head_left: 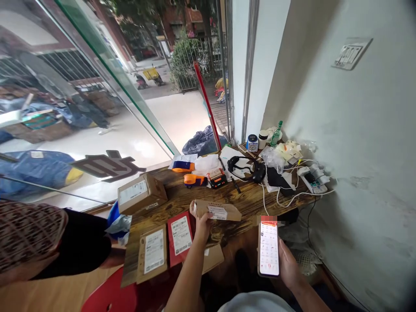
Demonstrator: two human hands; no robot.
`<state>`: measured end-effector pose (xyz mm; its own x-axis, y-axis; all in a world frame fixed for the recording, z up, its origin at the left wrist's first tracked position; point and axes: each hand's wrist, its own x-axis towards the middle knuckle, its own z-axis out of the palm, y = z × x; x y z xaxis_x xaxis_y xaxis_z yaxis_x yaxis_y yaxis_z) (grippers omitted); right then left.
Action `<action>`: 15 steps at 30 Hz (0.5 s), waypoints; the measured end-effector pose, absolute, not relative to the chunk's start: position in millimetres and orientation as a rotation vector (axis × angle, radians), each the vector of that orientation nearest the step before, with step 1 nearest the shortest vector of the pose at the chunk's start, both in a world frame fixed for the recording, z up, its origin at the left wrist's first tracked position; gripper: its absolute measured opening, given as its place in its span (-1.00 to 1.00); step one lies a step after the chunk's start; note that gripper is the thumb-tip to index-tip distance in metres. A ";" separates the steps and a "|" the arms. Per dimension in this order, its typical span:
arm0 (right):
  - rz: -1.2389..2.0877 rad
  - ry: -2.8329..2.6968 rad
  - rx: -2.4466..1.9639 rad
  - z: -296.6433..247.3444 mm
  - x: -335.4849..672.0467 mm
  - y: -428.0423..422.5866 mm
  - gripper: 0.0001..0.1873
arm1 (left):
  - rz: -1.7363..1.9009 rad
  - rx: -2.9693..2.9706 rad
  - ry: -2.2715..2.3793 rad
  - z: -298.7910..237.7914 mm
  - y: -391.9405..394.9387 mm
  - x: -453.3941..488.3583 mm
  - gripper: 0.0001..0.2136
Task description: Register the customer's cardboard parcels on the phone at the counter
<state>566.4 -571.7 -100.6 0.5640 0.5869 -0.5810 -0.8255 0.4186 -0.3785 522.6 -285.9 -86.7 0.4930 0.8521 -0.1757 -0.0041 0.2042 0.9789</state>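
My left hand (201, 225) grips the left end of a small brown cardboard parcel (218, 211) with a white label, holding it just above the wooden table (250, 200). In my right hand (289, 264) a smartphone (268, 248) stands upright, its lit screen showing a red and white app. Below the left hand lie a red flat parcel (180, 237) and a brown labelled envelope (152, 253). A bigger cardboard box (141, 193) sits at the table's left edge.
Orange tape dispensers (195, 180), a small label printer (217, 178), a black headset (247, 168), cables, a power strip (312, 180) and bottles crowd the table's far side. A person in black (78, 247) sits at the left. A glass wall stands at the left, a white wall at the right.
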 end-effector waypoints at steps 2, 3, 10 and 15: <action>0.939 0.364 -0.662 -104.3 566.7 -564.9 -0.50 | 0.798 1.090 0.738 -67.9 -299.9 510.6 -0.23; 0.951 0.348 -0.648 -106.3 565.9 -561.3 -0.50 | 0.841 1.013 0.672 -59.5 -306.9 505.4 -0.27; 1.029 0.233 -0.680 -103.2 556.5 -546.5 -0.52 | 1.043 0.808 0.605 -24.5 -336.5 480.6 -0.41; 1.052 0.181 -0.704 -84.6 552.3 -547.1 -0.55 | 1.052 0.873 0.594 -11.8 -341.9 469.3 -0.41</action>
